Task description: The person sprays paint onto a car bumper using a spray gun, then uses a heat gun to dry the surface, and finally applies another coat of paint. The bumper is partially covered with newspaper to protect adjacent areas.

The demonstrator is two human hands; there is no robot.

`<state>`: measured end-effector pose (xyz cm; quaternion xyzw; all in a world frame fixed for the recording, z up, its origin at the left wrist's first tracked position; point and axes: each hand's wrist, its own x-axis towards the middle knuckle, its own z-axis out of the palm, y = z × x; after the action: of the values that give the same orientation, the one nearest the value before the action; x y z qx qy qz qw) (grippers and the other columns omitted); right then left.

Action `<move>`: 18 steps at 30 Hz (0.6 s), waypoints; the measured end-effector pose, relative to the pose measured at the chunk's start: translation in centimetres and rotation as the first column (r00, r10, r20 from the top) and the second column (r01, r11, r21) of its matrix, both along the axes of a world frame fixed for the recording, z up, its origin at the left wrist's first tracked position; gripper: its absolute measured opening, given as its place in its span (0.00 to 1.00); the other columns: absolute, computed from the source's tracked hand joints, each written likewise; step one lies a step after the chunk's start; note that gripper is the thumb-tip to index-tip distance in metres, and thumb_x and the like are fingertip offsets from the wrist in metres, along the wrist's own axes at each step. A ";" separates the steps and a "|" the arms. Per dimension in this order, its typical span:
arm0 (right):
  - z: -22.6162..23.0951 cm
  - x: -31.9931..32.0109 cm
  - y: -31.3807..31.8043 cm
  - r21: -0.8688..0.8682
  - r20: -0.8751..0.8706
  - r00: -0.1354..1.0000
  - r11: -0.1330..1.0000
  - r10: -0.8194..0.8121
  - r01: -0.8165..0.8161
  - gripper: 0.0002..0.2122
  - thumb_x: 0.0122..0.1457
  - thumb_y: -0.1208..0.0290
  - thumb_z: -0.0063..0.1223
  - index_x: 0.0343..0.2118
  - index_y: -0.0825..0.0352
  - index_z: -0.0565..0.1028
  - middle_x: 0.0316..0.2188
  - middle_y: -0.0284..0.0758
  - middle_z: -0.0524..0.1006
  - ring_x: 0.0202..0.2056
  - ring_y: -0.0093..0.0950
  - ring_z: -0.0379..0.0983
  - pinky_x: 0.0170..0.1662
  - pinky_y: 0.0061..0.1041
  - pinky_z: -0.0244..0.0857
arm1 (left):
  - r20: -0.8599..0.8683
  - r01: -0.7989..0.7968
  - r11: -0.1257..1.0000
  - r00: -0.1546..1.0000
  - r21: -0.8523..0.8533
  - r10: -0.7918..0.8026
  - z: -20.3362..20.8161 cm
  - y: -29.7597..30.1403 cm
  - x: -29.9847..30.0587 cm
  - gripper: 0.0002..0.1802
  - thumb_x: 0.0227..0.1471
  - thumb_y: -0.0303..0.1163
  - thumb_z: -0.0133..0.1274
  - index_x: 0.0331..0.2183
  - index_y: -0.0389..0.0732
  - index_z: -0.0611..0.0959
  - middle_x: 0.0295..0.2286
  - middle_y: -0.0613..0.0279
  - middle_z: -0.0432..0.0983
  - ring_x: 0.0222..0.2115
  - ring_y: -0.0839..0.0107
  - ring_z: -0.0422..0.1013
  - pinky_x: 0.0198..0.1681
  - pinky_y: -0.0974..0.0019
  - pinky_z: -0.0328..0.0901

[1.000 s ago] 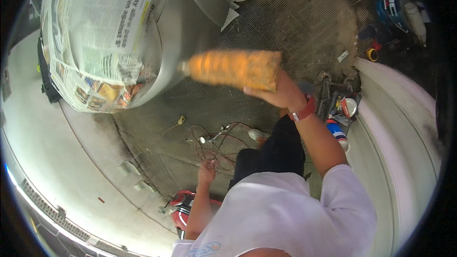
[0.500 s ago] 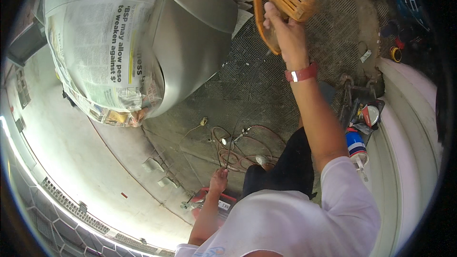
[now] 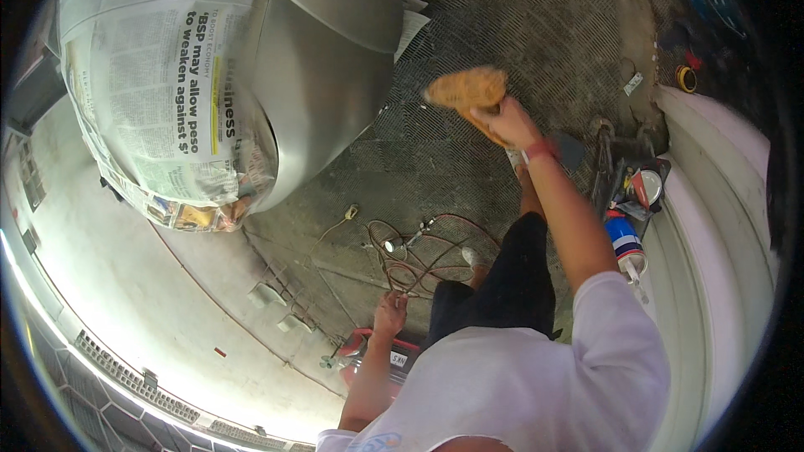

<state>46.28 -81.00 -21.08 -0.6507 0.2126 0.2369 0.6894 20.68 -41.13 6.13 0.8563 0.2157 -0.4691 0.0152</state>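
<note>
Above the floor (image 3: 410,172), orange tool (image 3: 468,89) in right hand (image 3: 510,123), now nearer the legs (image 3: 512,278)

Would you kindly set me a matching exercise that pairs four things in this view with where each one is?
Things:
1. Orange handheld tool
2. Printed newspaper sheets
3. Thin reddish hose
4. Blue-and-white cylindrical can

Places:
A. Lying in loops on the grey floor
B. To the right of the right forearm
C. In the right hand
D. Covering the rounded part left of a smooth silver panel

Pairs: 1-C, 2-D, 3-A, 4-B.
</note>
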 end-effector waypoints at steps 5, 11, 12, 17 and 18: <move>-1.2 8.1 -0.7 0.199 -0.209 0.893 0.876 -0.399 0.439 0.14 0.67 0.57 0.65 0.44 0.62 0.77 0.28 0.24 0.75 0.28 0.19 0.69 0.37 0.26 0.66 | 0.078 0.021 0.999 0.997 -0.048 -0.017 -1.6 1.6 -4.0 0.22 0.70 0.48 0.52 0.49 0.38 0.81 0.47 0.35 0.78 0.48 0.32 0.74 0.52 0.40 0.70; -5.6 10.8 -0.5 -0.073 -0.191 0.934 0.953 -0.301 0.293 0.30 0.67 0.55 0.64 0.67 0.66 0.70 0.61 0.40 0.78 0.63 0.37 0.74 0.64 0.39 0.65 | 0.182 0.024 0.993 0.983 -0.112 -0.003 -3.1 3.2 -7.5 0.21 0.70 0.49 0.52 0.49 0.40 0.82 0.46 0.35 0.78 0.48 0.32 0.74 0.52 0.39 0.69; -3.4 9.5 0.2 -0.119 -0.185 0.952 0.967 -0.245 0.225 0.30 0.67 0.55 0.64 0.67 0.66 0.71 0.61 0.40 0.78 0.63 0.38 0.73 0.65 0.40 0.65 | 0.232 0.024 0.990 0.973 -0.141 0.009 -3.3 3.1 -8.7 0.21 0.70 0.49 0.52 0.49 0.40 0.82 0.46 0.35 0.78 0.48 0.32 0.74 0.52 0.39 0.69; -6.3 -0.9 6.1 -0.242 0.138 0.990 0.970 0.026 0.008 0.27 0.68 0.58 0.60 0.67 0.62 0.72 0.63 0.40 0.77 0.65 0.39 0.72 0.67 0.38 0.64 | 0.139 -0.094 0.985 0.984 -0.148 0.115 -2.8 1.9 -8.2 0.20 0.69 0.48 0.53 0.49 0.41 0.83 0.47 0.35 0.78 0.49 0.33 0.74 0.53 0.39 0.69; -5.2 -2.7 7.7 -0.216 0.101 0.992 0.975 0.075 -0.052 0.29 0.65 0.56 0.64 0.66 0.64 0.72 0.62 0.42 0.77 0.64 0.40 0.72 0.67 0.37 0.65 | 0.133 -0.126 0.981 0.980 -0.148 0.146 -3.0 1.9 -9.3 0.20 0.69 0.47 0.53 0.49 0.41 0.83 0.47 0.36 0.78 0.49 0.33 0.74 0.53 0.39 0.68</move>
<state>43.59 -73.25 -26.28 -0.7391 0.1779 0.1989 0.6185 11.35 -39.27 3.15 0.8678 0.2389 -0.4182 0.1224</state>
